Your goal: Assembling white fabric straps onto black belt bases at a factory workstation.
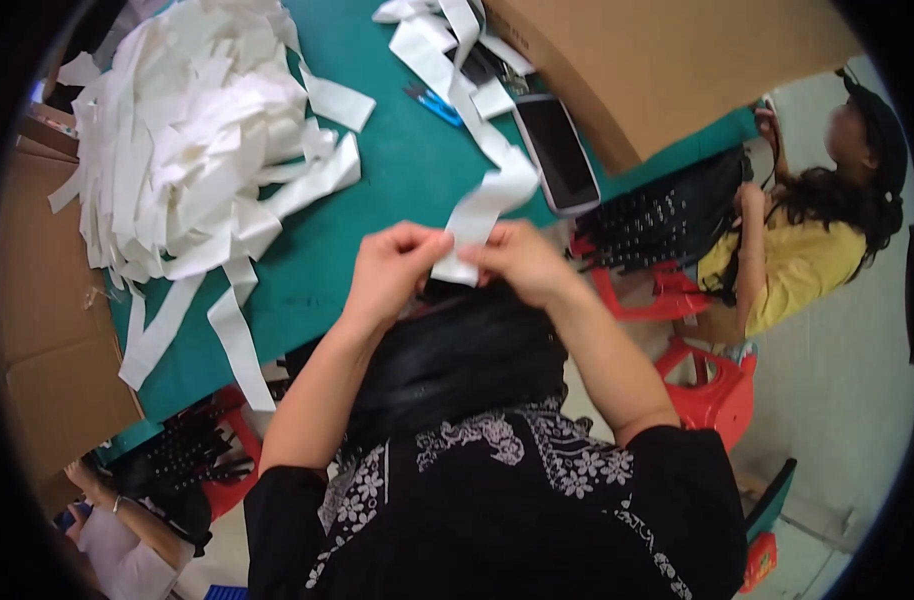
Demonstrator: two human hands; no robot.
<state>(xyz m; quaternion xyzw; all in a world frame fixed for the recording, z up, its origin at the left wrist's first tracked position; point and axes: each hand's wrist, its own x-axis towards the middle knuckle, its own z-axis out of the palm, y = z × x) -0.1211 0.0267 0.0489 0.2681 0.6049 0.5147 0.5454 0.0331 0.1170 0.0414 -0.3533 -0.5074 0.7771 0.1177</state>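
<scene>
A white fabric-like strip [494,198] is pinched at its near end between my two hands, at the front edge of the green table [377,180]. My left hand [392,265] grips its left side with thumb and bent fingers. From the other side, my right hand [525,260] presses its thumb on the same end. The rest of the strip trails away across the table. Beneath my hands, a black bundle [457,360] lies across my lap, its top partly hidden by them. A large tangled heap of white strips [192,150] lies to the left.
Beyond my right hand lie a dark-screened phone [559,155] and blue-handled snips [434,103]. Cardboard boxes stand at the far right [667,60] and left [62,350]. A person in yellow [807,270] sits at right near a red stool [717,390]; another person [127,545] is lower left.
</scene>
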